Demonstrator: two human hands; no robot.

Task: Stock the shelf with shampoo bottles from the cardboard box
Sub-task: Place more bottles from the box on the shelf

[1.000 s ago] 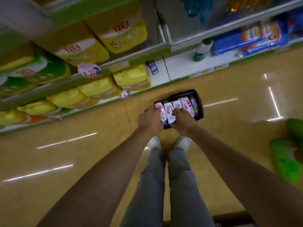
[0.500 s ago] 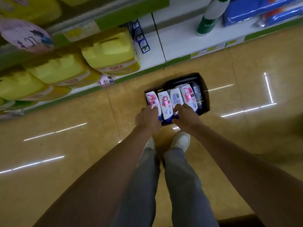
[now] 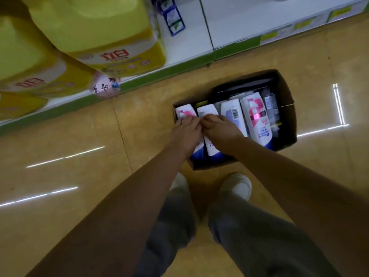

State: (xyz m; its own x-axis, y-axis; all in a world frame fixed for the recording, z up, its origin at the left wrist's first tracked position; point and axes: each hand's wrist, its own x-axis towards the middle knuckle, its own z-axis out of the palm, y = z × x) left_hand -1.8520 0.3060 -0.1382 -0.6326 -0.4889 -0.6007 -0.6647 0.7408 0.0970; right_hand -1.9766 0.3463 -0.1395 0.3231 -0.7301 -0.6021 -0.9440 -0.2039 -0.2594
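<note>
Glossy tan tiled floor (image 3: 139,126) carries the open brown cardboard box (image 3: 287,120), holding smooth white plastic shampoo bottles (image 3: 255,116) lying flat. My left hand (image 3: 185,132) and right hand (image 3: 219,130) curl fingers round two.

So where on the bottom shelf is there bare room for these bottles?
The white bottom shelf is bare right of the yellow detergent jugs, on both sides of its divider. Left of that, jugs crowd it. The cardboard box is packed with shampoo bottles.
</note>
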